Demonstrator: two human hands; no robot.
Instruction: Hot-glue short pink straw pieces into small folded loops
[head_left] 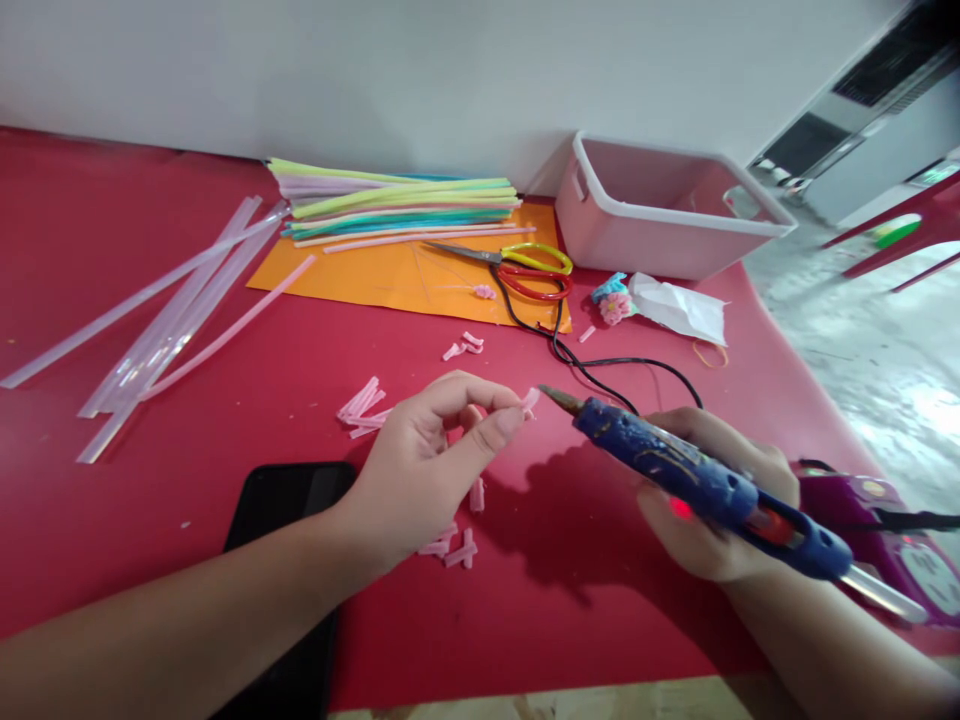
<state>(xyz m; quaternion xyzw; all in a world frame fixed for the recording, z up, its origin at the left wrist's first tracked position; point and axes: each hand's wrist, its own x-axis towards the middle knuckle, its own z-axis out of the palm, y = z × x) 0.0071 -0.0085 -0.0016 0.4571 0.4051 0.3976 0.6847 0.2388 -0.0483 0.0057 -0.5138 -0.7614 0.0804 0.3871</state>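
Note:
Between thumb and forefinger, my left hand [427,460] pinches a short pink pipe cleaner piece [531,399]. My right hand [712,500] is wrapped round a blue hot glue gun [675,465], a clear glue stick [885,594] poking out of its back end. The gun's nozzle points left, right beside the pink piece; whether they touch I cannot tell. Short cut pink pieces [363,402] lie beyond my left hand, and more pink pieces [466,548] lie below it. A few bent pink bits [465,346] sit farther back.
Clear glue sticks [180,310] lie at left. Coloured pipe cleaners [405,205] and scissors [502,258] rest on an orange sheet [360,287]. A pink bin [637,235], small flower [615,307], black cord [600,375], purple power strip [877,525] and black phone [277,500] surround the hands.

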